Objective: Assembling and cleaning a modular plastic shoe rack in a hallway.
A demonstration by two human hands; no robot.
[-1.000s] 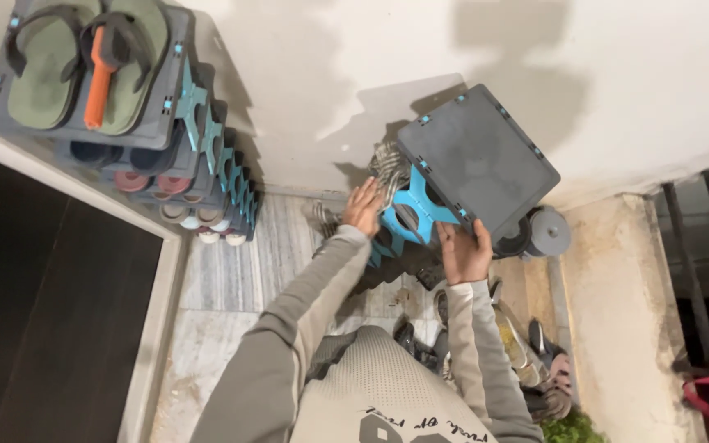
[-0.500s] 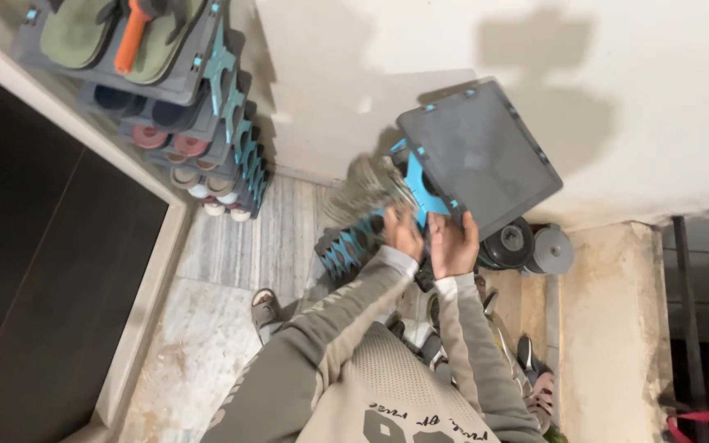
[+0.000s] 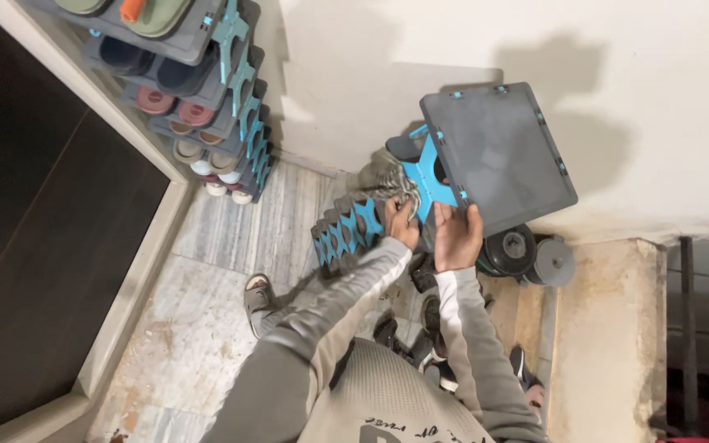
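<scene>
Both hands, left hand and right hand, grip a grey shelf above marble floor.

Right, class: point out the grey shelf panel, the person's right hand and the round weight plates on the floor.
grey shelf panel [image 3: 498,156], head view, middle of its flat face
right hand [image 3: 455,238], head view, back of the hand
weight plates [image 3: 512,248], head view, face of the darker plate

The shelf is dark grey with bright blue clips at its edges, on a blue bracket. The rack is the same grey and blue, carrying olive-green sandals with an orange strap. The wall is off-white. The floor is pale grey marble with streaked veins. Both sleeves are grey-beige. The weights are dark grey.
</scene>
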